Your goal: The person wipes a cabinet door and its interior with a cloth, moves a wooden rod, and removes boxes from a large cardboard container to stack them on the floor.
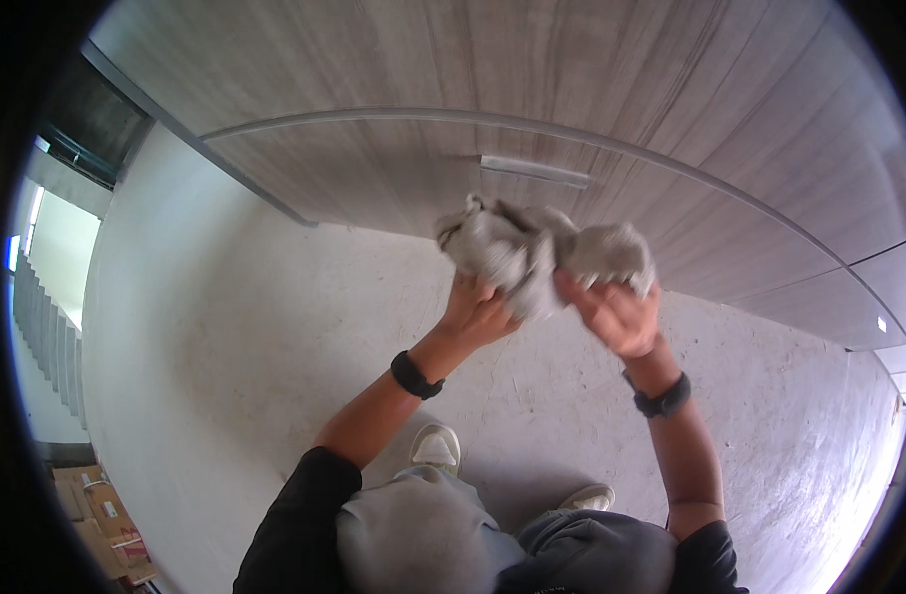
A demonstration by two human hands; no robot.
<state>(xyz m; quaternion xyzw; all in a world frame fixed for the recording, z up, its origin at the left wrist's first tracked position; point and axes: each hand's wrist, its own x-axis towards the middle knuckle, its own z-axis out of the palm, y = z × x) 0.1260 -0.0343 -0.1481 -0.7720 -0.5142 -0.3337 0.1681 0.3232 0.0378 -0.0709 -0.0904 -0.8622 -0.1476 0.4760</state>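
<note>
My left fingers (484,289) and my right fingers (593,302), the latter blurred, both grasp the bunched grey cloth (492,247), held up above the floor (275,327) near the wood-grain panel (374,173); it looks light, soft and limp, hardly slippery or fragile; I'd judge the gathered folds at either end the surest hold.

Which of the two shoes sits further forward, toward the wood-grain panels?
The left shoe: it stands ahead of the right shoe, and more of it shows.
</note>
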